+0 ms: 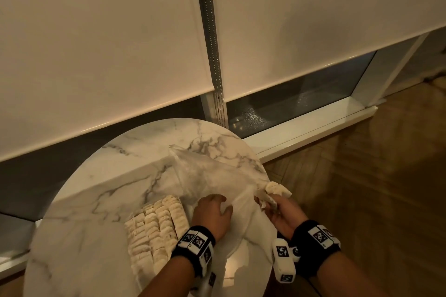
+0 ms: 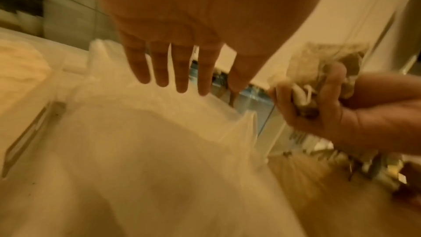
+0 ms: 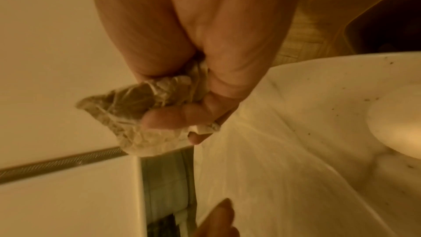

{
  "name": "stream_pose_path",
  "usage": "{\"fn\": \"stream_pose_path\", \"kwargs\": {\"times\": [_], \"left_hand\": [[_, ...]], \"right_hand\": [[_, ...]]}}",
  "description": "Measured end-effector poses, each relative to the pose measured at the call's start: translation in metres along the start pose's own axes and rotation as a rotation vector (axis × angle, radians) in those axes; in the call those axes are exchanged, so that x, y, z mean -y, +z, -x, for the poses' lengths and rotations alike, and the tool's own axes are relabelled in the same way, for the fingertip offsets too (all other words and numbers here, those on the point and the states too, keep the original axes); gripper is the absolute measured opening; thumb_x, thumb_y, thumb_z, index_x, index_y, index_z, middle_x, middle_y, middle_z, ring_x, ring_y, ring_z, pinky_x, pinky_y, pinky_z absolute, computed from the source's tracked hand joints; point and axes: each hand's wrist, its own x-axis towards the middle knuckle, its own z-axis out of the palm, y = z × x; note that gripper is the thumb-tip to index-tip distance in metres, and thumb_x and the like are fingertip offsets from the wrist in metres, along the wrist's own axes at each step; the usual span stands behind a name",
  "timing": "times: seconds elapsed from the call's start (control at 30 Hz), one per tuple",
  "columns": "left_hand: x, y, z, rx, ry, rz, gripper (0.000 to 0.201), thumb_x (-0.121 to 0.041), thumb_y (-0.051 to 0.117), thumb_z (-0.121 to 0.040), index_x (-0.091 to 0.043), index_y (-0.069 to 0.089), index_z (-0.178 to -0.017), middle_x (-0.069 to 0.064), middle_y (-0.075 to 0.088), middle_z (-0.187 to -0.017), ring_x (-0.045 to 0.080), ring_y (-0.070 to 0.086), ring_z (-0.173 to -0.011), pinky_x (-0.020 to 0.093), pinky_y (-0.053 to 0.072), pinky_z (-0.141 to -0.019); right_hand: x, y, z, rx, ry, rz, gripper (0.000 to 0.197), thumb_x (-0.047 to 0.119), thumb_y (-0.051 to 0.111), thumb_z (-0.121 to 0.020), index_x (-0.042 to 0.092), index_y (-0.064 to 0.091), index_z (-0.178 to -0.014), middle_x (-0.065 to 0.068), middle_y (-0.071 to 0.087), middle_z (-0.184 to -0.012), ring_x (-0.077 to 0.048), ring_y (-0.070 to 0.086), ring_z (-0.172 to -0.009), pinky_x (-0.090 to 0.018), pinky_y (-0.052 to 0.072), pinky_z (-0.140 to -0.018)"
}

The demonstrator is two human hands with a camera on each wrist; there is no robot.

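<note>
Nearest to you are your two wrists, each in a black wristband (image 1: pixel 194 246) with marker blocks, coming in over the near rim of the round marble tabletop (image 1: pixel 96 200). Your left hand (image 1: pixel 212 214) lies palm-down on the thin plastic sheet (image 1: pixel 217 176). Its grip is released, the fingers (image 2: pixel 182 71) straight and spread with their tips at the film. Your right hand (image 1: pixel 281 214) sits just beside it at the tabletop's right rim, palm turned toward the left hand. Its grip is clenched round the sheet's bunched end (image 1: pixel 275 188) (the crumpled tuft sticks out past the knuckles and beyond the rim, over the wooden floor (image 1: pixel 374 188)). From that fist the sheet runs taut across the marble to a far corner near the middle of the top. It also drapes over the near right part of the tabletop, under both hands.

Now the edges. Just left of your left hand, rows of pale dough pieces (image 1: pixel 156 226) lie packed together on the tabletop. They are hard against the sheet's left border, though I cannot tell whether they touch it. Left of them and beyond them, bare marble runs up to the rim. The far rim stands close to the window sill (image 1: pixel 313 125) and the lowered roller blind (image 1: pixel 96 55). To your right, past the rim, lies open floor.
</note>
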Motion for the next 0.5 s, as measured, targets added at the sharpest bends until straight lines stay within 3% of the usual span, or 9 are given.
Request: {"fn": "stream_pose_path", "kwargs": {"times": [0.07,0.13,0.2,0.27,0.33,0.4,0.47,0.5], "left_hand": [[-0.007,-0.013,0.012,-0.133,-0.043,0.441,0.035,-0.052,0.055,-0.091,-0.028,0.064,-0.115,-0.006,0.063,-0.122,0.015,0.056,-0.116,0.035,0.045,-0.101],[-0.018,-0.025,0.029,-0.117,-0.225,0.961,0.032,-0.055,0.058,-0.088,-0.03,0.066,-0.106,-0.005,0.068,-0.111,0.016,0.062,-0.105,0.039,0.051,-0.092],[-0.024,-0.033,0.044,0.09,-0.461,1.417,0.042,-0.063,0.057,-0.085,-0.03,0.068,-0.109,0.0,0.068,-0.107,0.024,0.062,-0.103,0.042,0.052,-0.083],[-0.023,-0.037,0.054,0.372,-0.554,1.748,0.059,-0.073,0.052,-0.08,-0.028,0.07,-0.115,0.009,0.066,-0.119,0.035,0.057,-0.115,0.053,0.049,-0.091],[-0.011,-0.041,0.064,0.541,-0.528,1.936,0.073,-0.076,0.05,-0.074,-0.022,0.069,-0.12,0.013,0.062,-0.13,0.04,0.049,-0.125,0.059,0.043,-0.097],[0.003,-0.046,0.073,0.546,-0.514,2.025,0.073,-0.073,0.052,-0.072,-0.02,0.068,-0.12,0.015,0.06,-0.133,0.038,0.045,-0.129,0.058,0.039,-0.099],[0.021,-0.051,0.083,0.492,-0.527,2.081,0.068,-0.068,0.054,-0.074,-0.02,0.065,-0.121,0.014,0.06,-0.133,0.037,0.043,-0.131,0.055,0.036,-0.1],[0.03,-0.054,0.089,0.466,-0.54,2.099,0.067,-0.067,0.053,-0.075,-0.019,0.064,-0.12,0.015,0.062,-0.13,0.037,0.044,-0.129,0.054,0.037,-0.098]], "right_hand": [[-0.006,0.017,0.01,0.042,-0.039,0.133,0.03,-0.008,0.058,-0.087,-0.008,0.061,-0.116,-0.024,0.07,-0.096,-0.028,0.069,-0.084,-0.024,0.053,-0.056],[-0.016,0.036,0.018,0.07,-0.076,0.278,0.027,-0.008,0.063,-0.085,-0.006,0.064,-0.112,-0.024,0.071,-0.098,-0.029,0.068,-0.087,-0.025,0.053,-0.055],[-0.029,0.058,0.03,0.107,-0.162,0.442,0.023,-0.007,0.068,-0.083,-0.004,0.068,-0.105,-0.024,0.072,-0.099,-0.034,0.069,-0.088,-0.032,0.058,-0.062],[-0.043,0.074,0.04,0.19,-0.291,0.675,0.019,-0.007,0.069,-0.083,-0.003,0.071,-0.101,-0.021,0.073,-0.096,-0.033,0.071,-0.09,-0.035,0.059,-0.073],[-0.06,0.089,0.05,0.303,-0.393,0.886,0.023,-0.009,0.066,-0.083,0.004,0.072,-0.101,-0.012,0.075,-0.095,-0.024,0.071,-0.092,-0.03,0.057,-0.078],[-0.075,0.102,0.062,0.393,-0.467,1.071,0.035,-0.009,0.064,-0.081,0.018,0.074,-0.102,-0.001,0.073,-0.1,-0.014,0.069,-0.097,-0.03,0.054,-0.084],[-0.091,0.119,0.077,0.499,-0.519,1.267,0.042,-0.007,0.06,-0.082,0.023,0.072,-0.11,0.0,0.068,-0.112,-0.018,0.064,-0.105,-0.044,0.051,-0.095],[-0.098,0.128,0.085,0.545,-0.513,1.362,0.043,-0.009,0.056,-0.085,0.014,0.069,-0.119,-0.004,0.063,-0.12,-0.024,0.06,-0.109,-0.049,0.046,-0.098]]}}
